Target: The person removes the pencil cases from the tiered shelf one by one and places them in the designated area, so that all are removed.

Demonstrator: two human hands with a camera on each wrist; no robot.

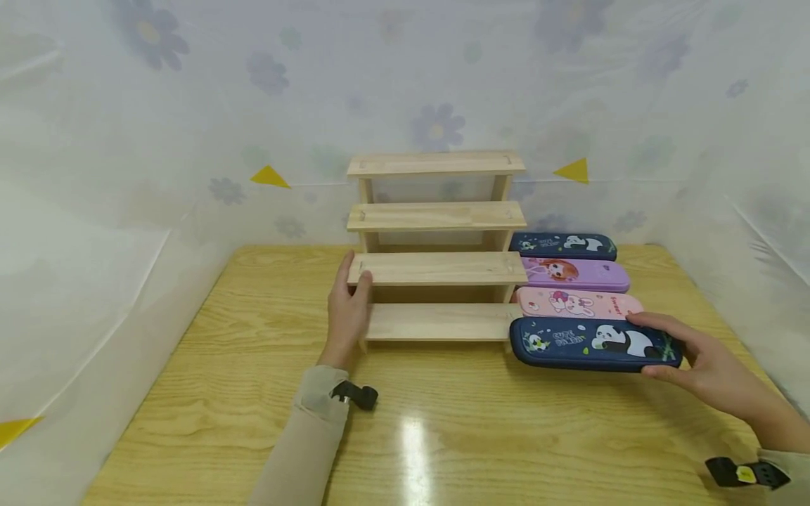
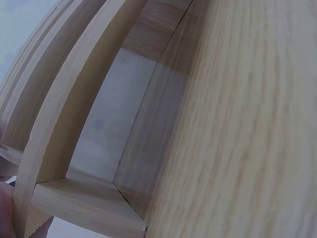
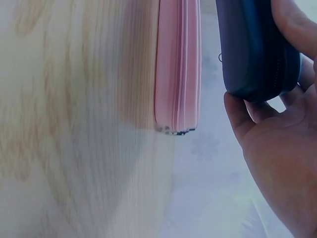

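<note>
A stepped wooden rack [image 1: 443,268] with several shelf boards stands on the table. My left hand [image 1: 346,316] grips its left end, the thumb in front of the second-lowest board; in the left wrist view only a bit of that hand [image 2: 7,210] shows. At the rack's lower right, my right hand [image 1: 715,365] holds a navy pencil case [image 1: 595,344] with a panda on it by its right end. The right wrist view shows this navy case [image 3: 260,54] raised above the table, beside a pink case. Its left end is close to the rack's lowest board [image 1: 436,323].
Behind the held case, a pink rabbit pencil case [image 1: 579,303], a purple one with a cartoon girl [image 1: 576,274] and another navy panda case [image 1: 563,245] line the rack's right side. Flower-patterned sheeting [image 1: 392,84] with yellow triangles surrounds the wooden table [image 1: 253,393].
</note>
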